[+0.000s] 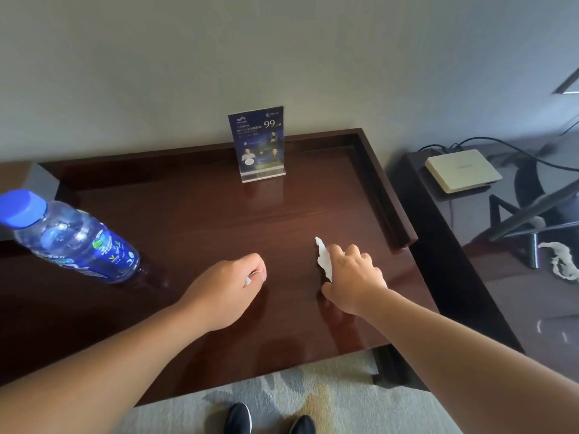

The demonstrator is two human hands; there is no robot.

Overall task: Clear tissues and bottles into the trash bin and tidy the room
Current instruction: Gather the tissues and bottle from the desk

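Observation:
On the dark wooden desk (pixel 203 220), my right hand (pixel 354 277) grips a white tissue (pixel 322 256) that sticks out past its fingers. My left hand (pixel 232 283) is curled near the desk's middle, and a small white scrap of tissue (pixel 254 276) shows between its fingertips. A clear plastic bottle (pixel 69 238) with a blue cap and blue label stands at the desk's left side, apart from both hands. Another crumpled tissue (pixel 560 260) lies on the lower dark surface to the right. No trash bin is in view.
A blue card in an acrylic stand (pixel 258 144) sits at the desk's back by the wall. The desk has a raised rim (pixel 385 189) on its right. To the right, a cream box (pixel 462 170) with cables and a black metal stand (pixel 526 220). Patterned carpet (pixel 329 399) below.

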